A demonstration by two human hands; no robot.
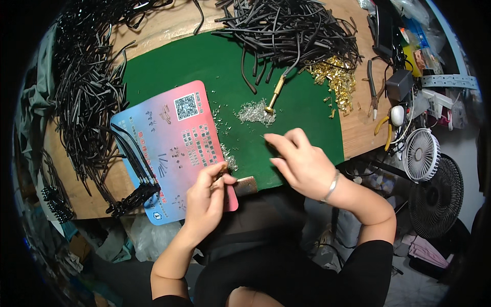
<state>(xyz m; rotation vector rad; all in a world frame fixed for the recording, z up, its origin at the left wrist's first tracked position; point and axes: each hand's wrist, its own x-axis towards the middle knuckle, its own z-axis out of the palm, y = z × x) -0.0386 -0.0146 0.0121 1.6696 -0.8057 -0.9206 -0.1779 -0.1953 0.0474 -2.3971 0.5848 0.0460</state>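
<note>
My left hand (207,195) is closed in a pinch over the right edge of a pink and blue printed pad (176,138). Whatever its fingertips grip is too small to make out. Out over the green mat (302,117), my right hand (304,163) has its thumb and forefinger apart, and I see nothing held between them. Beyond it lies a pile of tiny silver parts (253,112). A brass-handled screwdriver (276,93) rests with its round end in that pile. On the pad's left part lie several black eyeglass temples (134,151) with metal ends.
A heap of black temples (286,28) covers the far side, with gold-coloured small parts (335,82) beside it. More black pieces (87,107) fill the left. Pliers with yellow handles (381,132), a white fan (421,154) and a black fan (436,195) are at right.
</note>
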